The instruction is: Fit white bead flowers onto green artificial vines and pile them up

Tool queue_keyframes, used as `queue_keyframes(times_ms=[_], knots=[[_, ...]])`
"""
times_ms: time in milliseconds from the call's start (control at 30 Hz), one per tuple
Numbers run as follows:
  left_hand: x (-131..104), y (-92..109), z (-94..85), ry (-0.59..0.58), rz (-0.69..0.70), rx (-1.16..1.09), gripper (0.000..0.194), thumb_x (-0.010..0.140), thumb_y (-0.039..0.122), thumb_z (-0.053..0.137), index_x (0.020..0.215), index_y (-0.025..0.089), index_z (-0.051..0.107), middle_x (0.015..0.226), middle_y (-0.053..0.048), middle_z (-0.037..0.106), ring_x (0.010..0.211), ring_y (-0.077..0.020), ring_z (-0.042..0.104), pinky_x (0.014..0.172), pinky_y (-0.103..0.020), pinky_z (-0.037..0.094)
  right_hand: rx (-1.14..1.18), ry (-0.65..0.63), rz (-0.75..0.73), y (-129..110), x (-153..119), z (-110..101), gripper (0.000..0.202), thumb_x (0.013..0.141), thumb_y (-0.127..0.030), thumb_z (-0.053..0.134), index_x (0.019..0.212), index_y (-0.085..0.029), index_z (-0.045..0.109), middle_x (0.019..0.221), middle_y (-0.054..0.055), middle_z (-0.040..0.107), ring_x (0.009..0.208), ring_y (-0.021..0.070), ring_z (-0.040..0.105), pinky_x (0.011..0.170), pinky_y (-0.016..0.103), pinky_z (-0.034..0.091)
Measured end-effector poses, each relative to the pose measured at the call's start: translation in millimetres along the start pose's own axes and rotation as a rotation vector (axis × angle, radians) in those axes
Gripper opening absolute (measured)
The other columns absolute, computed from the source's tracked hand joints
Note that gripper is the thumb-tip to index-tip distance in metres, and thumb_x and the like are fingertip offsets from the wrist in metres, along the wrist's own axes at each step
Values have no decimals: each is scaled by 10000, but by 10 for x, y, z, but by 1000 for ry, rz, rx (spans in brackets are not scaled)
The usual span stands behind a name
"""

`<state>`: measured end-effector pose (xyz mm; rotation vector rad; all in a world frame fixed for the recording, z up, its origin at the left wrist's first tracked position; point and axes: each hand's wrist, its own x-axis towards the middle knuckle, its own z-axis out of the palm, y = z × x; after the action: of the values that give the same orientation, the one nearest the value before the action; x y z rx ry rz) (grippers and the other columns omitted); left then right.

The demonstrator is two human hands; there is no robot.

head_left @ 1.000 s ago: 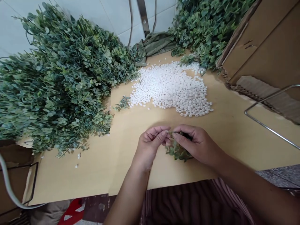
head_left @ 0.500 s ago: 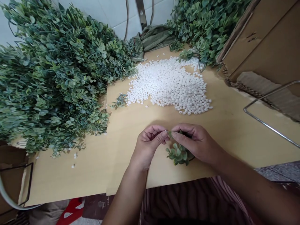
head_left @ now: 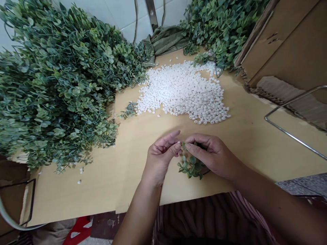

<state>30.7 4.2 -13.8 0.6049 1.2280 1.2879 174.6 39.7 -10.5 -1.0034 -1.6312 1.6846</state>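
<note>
Just above the table near my body, my two hands almost meet. My right hand [head_left: 206, 151] pinches a sprig of green leaves [head_left: 192, 167], whose leafy part hangs below the fingers. Between thumb and fingers of my left hand [head_left: 163, 153] is a small white bead [head_left: 179, 143], close to the stem end of the sprig; its index finger is lifted. Whether bead and stem touch, I cannot tell. Beyond my hands lies a spread heap of white beads [head_left: 184, 92] on the tan board [head_left: 138, 163].
A large pile of leafy sprigs [head_left: 58, 85] covers the left side, another leafy pile [head_left: 217, 30] the back right. A cardboard box [head_left: 288, 44] and a bent metal rod [head_left: 293, 132] stand at right. One loose sprig [head_left: 129, 109] lies beside the beads; dark green cloth [head_left: 168, 39] lies behind.
My left index finger has lifted away from the thumb, and the white bead now shows at the fingertips. The sprig has shifted slightly left. The view has moved a little.
</note>
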Motion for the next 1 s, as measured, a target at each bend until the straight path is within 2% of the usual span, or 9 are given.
queue_keyframes(times_ms=[133, 233, 467, 667, 833, 1000], knots=[[-4, -4, -21, 2, -34, 44, 167, 565, 215, 779, 719, 176, 728, 570, 12, 653, 540, -72, 540, 553, -193, 447, 10, -10, 5, -12, 2, -7, 201, 812, -288, 487, 672, -157, 549, 611, 0, 548, 550, 102, 500, 509, 203, 432], [5, 8, -15, 22, -24, 51, 158, 543, 242, 795, 661, 174, 714, 536, 15, 642, 511, -73, 537, 538, -199, 452, -13, -8, 7, -20, 6, -9, 208, 812, -299, 484, 669, -161, 549, 585, -7, 522, 523, 99, 479, 479, 203, 417], [23, -14, -25, 84, 55, 113, 200, 538, 284, 797, 703, 189, 735, 581, -11, 683, 535, -104, 582, 555, -229, 477, 6, 6, 13, -4, 2, 6, 195, 799, -308, 488, 671, -169, 535, 587, -11, 492, 540, 107, 481, 486, 206, 422], [15, -53, -30, 64, 144, 123, 133, 544, 254, 800, 650, 212, 731, 629, 12, 688, 555, -71, 555, 594, -195, 470, 46, 22, -14, -1, 0, 18, 188, 797, -284, 480, 682, -152, 550, 552, -33, 444, 495, 81, 417, 456, 189, 371], [14, -35, -17, 82, 66, 107, 168, 514, 249, 815, 649, 197, 730, 572, 12, 672, 488, -59, 521, 513, -178, 447, 87, -13, -5, -3, -7, 16, 184, 797, -274, 484, 697, -142, 564, 547, -35, 447, 483, 77, 405, 444, 187, 348], [16, -17, -24, 34, 14, 24, 189, 490, 254, 829, 641, 201, 728, 538, 20, 668, 463, -58, 545, 475, -158, 448, 104, 1, -6, -2, -2, 13, 175, 791, -258, 486, 672, -147, 550, 559, -33, 457, 493, 76, 410, 459, 188, 349]])
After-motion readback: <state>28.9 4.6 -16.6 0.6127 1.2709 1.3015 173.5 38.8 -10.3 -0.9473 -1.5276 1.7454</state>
